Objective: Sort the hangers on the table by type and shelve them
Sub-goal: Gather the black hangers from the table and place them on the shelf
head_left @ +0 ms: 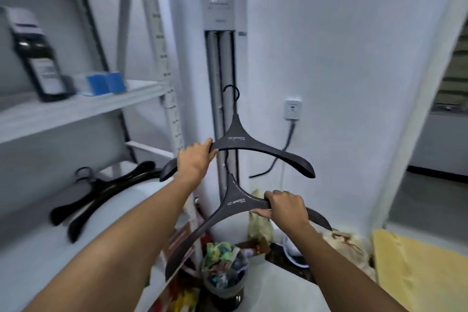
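An upper black plastic hanger (255,145) is clamped by the left hand (194,159); a lower identical black hanger (235,204) is gripped by the right hand (286,206), beside a white metal shelf (76,109).

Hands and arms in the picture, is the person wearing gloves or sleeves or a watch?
No. The left hand and the right hand are bare, without gloves, rings or a watch. Both forearms are uncovered as far as the picture's bottom edge, so no sleeve shows.

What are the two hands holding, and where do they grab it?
Left hand grips the upper hanger by its left arm; right hand grips the lower hanger by its right arm.
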### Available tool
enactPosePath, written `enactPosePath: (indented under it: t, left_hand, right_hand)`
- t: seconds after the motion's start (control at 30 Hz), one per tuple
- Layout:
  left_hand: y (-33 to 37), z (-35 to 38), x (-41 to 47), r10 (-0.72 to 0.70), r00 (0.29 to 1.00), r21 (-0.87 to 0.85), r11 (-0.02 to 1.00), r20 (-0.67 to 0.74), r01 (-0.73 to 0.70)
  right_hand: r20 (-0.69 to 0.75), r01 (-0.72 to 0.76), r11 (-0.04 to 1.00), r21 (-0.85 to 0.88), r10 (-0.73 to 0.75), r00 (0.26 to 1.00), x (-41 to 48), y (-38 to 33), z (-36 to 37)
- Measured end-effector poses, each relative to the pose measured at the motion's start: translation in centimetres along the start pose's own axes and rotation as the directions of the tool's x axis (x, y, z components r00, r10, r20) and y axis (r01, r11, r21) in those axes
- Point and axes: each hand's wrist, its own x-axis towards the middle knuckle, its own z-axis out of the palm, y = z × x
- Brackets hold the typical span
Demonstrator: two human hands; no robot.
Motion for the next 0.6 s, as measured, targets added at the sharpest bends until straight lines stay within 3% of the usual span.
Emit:
enactPosePath:
  t: [0.17,0.23,0.37,0.5,0.6]
  left_hand:
    - [-9.4,-0.7,-3.9,-0.184,0.983,0.043,0.982,0.013,0.184]
    - [-12.8,-1.3,-5.8,-0.261,0.965,0.077,0.963,0.005,0.260]
    - [-19.0,-2.3,-9.4,-0.404,0.915,0.097,0.910,-0.016,0.403]
    - [-22.7,-3.1,-11.7,-0.431,0.901,0.169,0.893,0.051,0.418]
    - [-25.2,-2.9,-13.1,-0.509,0.852,0.214,0.851,0.120,0.479]
  right_hand:
    - [-0.001,0.160,0.987,0.034,-0.160,0.987,2.6,-8.3,-0.2]
    - [-0.063,0.238,0.971,0.026,-0.236,0.970,3.3,-11.5,-0.5]
    - [0.027,0.363,0.927,0.095,-0.366,0.930,4.6,-16.5,1.3]
    - [0.070,0.439,0.893,0.098,-0.446,0.892,5.6,-19.7,2.3]
    - [0.064,0.502,0.860,0.097,-0.508,0.859,6.7,-22.3,3.5]
